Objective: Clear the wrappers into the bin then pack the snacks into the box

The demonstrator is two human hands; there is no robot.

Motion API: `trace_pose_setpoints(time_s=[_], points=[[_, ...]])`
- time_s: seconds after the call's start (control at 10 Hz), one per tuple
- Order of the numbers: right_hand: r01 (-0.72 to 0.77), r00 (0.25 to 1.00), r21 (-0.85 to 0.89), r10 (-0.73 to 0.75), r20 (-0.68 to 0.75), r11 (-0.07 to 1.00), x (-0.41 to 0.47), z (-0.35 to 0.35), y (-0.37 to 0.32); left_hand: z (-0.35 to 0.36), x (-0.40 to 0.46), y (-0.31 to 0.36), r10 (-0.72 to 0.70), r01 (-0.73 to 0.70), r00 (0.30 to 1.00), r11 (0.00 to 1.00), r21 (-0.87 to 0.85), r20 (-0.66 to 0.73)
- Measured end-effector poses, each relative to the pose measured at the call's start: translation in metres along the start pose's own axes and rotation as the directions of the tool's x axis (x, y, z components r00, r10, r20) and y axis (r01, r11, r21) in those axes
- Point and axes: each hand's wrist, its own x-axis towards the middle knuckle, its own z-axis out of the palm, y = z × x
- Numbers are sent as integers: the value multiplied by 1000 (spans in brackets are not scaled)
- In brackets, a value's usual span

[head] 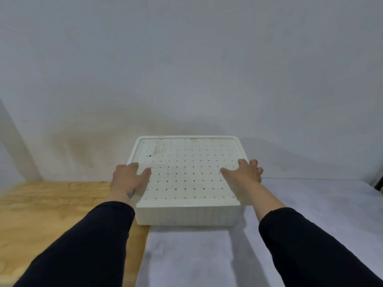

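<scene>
A white box (186, 214) stands in the middle of the table against the wall, with a perforated white lid (186, 168) lying on top of it. My left hand (128, 179) grips the lid's left edge, thumb on top. At the lid's right edge, my right hand (244, 172) holds on with its fingers curled over the side. The lid hides whatever is inside the box. No wrappers, snacks or bin show in the head view.
The table's left part is bare plywood (51, 214); a grey-white cloth (207, 255) covers the middle and right. A plain pale wall (186, 69) rises right behind the box. A dark object (379, 183) peeks in at the far right edge.
</scene>
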Motion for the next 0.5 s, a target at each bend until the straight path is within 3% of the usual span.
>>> trace_pose_setpoints(time_s=[0.3, 0.4, 0.5], points=[[-33, 999, -97, 35, 13, 995, 62, 45, 1, 48, 64, -12, -6, -15, 994, 981, 193, 106], [-41, 999, -150, 42, 2, 988, 64, 50, -1, 47, 69, -10, -4, -13, 993, 989, 147, 115], [1, 992, -196, 23, 121, 981, 68, 37, -3, 36, 62, -16, -19, 24, 999, 984, -177, 29]])
